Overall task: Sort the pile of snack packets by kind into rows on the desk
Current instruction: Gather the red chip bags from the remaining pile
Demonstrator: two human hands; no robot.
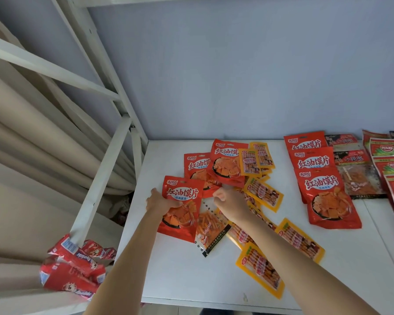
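Note:
A loose pile of snack packets lies on the white desk [180,273]. My left hand [157,202] grips a red packet [184,196] by its left edge at the pile's near left. My right hand [230,200] hovers just right of that packet with curled fingers; whether it pinches anything I cannot tell. Two more red packets [225,164] lie behind. Several yellow packets [263,193] are scattered to the right and near side. A clear packet of orange sticks [210,228] lies under my hands. A sorted row of red packets [323,185] runs along the right.
Further right lie rows of dark-topped clear packets [359,178] and red-green packets [391,164]. A white metal frame [105,169] stands at the desk's left edge. Crumpled red wrapping [73,267] sits left of the desk. A beige curtain hangs beyond.

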